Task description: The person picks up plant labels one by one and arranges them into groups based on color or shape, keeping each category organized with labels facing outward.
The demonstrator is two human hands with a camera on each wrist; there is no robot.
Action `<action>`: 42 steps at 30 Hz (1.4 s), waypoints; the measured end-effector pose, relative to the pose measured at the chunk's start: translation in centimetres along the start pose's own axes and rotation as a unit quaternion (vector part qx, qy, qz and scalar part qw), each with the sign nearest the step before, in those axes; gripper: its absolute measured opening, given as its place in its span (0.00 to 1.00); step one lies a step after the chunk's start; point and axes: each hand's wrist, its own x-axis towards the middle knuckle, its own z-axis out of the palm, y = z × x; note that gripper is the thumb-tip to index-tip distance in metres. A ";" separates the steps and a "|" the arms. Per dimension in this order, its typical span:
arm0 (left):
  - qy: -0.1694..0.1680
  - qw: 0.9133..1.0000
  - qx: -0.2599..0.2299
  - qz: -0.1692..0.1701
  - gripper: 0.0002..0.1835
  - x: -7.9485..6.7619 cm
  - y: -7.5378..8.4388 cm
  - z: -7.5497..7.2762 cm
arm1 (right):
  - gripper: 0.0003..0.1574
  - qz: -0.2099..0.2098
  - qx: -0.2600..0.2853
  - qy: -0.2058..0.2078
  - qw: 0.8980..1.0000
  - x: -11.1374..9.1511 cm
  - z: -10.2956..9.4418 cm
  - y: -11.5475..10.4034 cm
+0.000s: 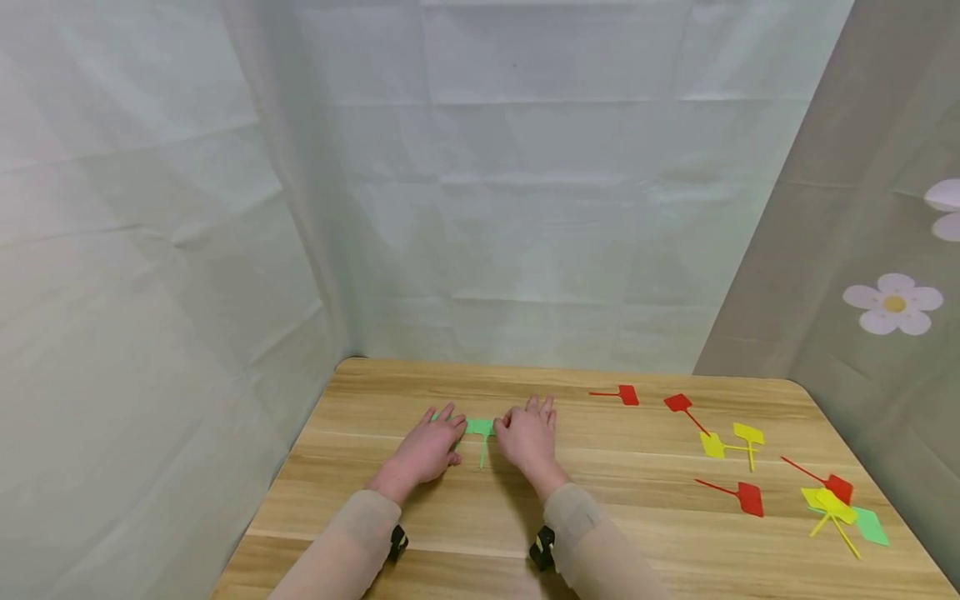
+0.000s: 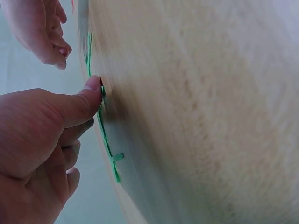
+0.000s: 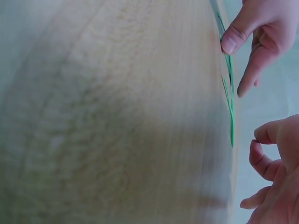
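Observation:
Green plastic plant labels [image 1: 480, 427] lie side by side on the wooden table, each a flat head with a thin stem. My left hand [image 1: 430, 446] rests over the left end of the row, hiding part of it. In the left wrist view its thumb [image 2: 92, 83] touches a green label [image 2: 106, 144]. My right hand [image 1: 528, 437] hovers at the right end of the row. In the right wrist view that hand [image 3: 280, 163] is raised above the table, thumb and forefinger tips close together with nothing visible between them.
Red plant labels [image 1: 628, 395] and yellow ones [image 1: 748, 433] are scattered on the table's right side. Further right, a red, yellow and green pile [image 1: 832, 504] overlaps. Pale cloth [image 1: 525, 208] hangs behind the table, and a flowered cloth hangs at right.

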 end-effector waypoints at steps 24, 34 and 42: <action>0.011 1.000 0.017 0.006 0.30 -0.4 0.1 -0.2 | 0.20 -0.011 0.006 0.013 1.000 -0.2 0.0 0.1; 0.014 1.000 0.022 0.000 0.31 -0.5 0.1 -0.2 | 0.20 -0.014 0.005 0.013 1.000 -0.2 0.0 0.1; 0.014 1.000 0.008 0.004 0.33 -0.5 0.1 -0.5 | 0.20 -0.014 0.000 0.007 1.000 -0.2 -0.8 0.2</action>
